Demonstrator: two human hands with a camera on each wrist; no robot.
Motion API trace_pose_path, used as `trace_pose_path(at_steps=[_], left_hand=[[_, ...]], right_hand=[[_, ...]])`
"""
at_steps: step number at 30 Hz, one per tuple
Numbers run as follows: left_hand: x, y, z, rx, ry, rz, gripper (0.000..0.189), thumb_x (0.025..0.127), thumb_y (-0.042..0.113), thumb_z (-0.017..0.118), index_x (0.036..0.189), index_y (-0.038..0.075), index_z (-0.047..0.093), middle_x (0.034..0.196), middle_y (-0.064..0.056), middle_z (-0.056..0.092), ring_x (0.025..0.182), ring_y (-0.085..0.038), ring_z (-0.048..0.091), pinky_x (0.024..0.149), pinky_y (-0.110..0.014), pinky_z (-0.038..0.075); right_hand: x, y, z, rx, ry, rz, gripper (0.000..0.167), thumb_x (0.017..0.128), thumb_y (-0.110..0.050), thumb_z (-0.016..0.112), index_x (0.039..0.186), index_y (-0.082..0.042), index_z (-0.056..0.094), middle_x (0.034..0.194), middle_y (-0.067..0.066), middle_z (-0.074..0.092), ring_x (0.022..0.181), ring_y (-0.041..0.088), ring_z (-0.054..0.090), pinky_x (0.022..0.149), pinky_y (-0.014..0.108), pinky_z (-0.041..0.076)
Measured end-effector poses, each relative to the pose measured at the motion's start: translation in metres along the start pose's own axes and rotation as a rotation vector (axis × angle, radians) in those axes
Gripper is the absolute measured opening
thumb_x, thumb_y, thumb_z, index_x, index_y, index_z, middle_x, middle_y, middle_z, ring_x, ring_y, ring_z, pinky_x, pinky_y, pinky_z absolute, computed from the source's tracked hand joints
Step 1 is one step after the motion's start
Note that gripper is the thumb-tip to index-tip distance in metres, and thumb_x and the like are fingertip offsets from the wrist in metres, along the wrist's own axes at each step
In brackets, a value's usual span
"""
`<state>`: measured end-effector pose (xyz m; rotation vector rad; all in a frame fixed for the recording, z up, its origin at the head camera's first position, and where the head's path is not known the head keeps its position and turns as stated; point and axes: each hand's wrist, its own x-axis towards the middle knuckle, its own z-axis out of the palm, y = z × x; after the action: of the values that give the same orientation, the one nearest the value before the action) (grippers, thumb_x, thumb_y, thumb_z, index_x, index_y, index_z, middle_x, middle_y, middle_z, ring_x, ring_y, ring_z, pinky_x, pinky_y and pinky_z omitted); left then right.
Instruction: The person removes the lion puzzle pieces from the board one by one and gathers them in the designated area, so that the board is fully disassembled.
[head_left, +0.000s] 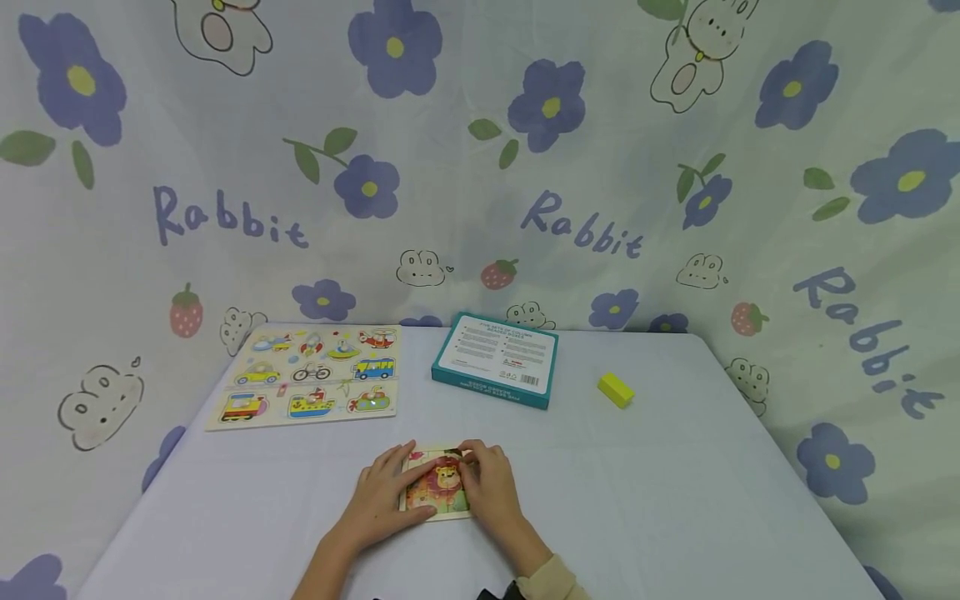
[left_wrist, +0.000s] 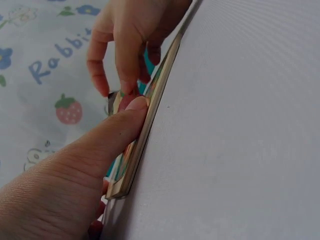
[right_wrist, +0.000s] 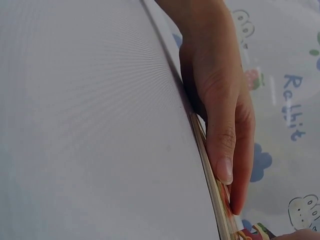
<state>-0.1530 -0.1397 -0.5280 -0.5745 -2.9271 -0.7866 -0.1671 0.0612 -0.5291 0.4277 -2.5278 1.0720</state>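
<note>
A small square wooden jigsaw puzzle (head_left: 438, 493) with a lion picture lies on the white table in front of me. My left hand (head_left: 382, 496) rests over its left side, the thumb on the near part and the index finger reaching across the picture. At the upper right part, my right hand (head_left: 491, 487) pinches a puzzle piece (right_wrist: 255, 233) with a dark corner, tilted up from the board in the right wrist view. Fingers hide much of that piece in the head view.
A vehicle peg puzzle board (head_left: 307, 375) lies at the back left. Beside it is a teal and white box (head_left: 495, 360). A yellow block (head_left: 616, 390) sits farther right. A printed cloth (head_left: 465, 167) hangs behind the table.
</note>
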Motion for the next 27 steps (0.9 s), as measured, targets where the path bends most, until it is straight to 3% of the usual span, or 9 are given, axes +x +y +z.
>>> trace_pose_path(at_steps=[8, 20, 27], left_hand=[[0.0, 0.0, -0.001, 0.003, -0.008, -0.009, 0.067, 0.071, 0.069, 0.058, 0.129, 0.035, 0.053, 0.144, -0.005, 0.034, 0.13, -0.032, 0.028, 0.09, -0.053, 0.031], [-0.001, 0.003, -0.002, 0.019, -0.005, -0.009, 0.066, 0.071, 0.066, 0.061, 0.129, 0.034, 0.053, 0.143, -0.007, 0.035, 0.129, -0.032, 0.029, 0.092, -0.054, 0.031], [0.0, 0.004, -0.001, 0.027, -0.02, -0.025, 0.068, 0.07, 0.068, 0.06, 0.128, 0.033, 0.054, 0.143, -0.007, 0.035, 0.129, -0.033, 0.029, 0.094, -0.056, 0.029]], right_hand=[[-0.001, 0.001, 0.0, -0.025, -0.009, 0.098, 0.023, 0.081, -0.016, 0.07, 0.102, -0.019, 0.06, 0.078, -0.012, 0.06, 0.072, 0.006, 0.045, 0.063, 0.024, 0.04], [0.0, 0.001, -0.013, 0.009, 0.066, 0.181, 0.024, 0.077, -0.01, 0.072, 0.098, -0.016, 0.062, 0.075, -0.011, 0.06, 0.071, 0.008, 0.048, 0.061, 0.025, 0.04], [0.001, 0.005, -0.025, 0.041, 0.081, 0.301, 0.023, 0.078, -0.012, 0.07, 0.099, -0.017, 0.062, 0.071, -0.013, 0.06, 0.072, 0.008, 0.049, 0.064, 0.027, 0.04]])
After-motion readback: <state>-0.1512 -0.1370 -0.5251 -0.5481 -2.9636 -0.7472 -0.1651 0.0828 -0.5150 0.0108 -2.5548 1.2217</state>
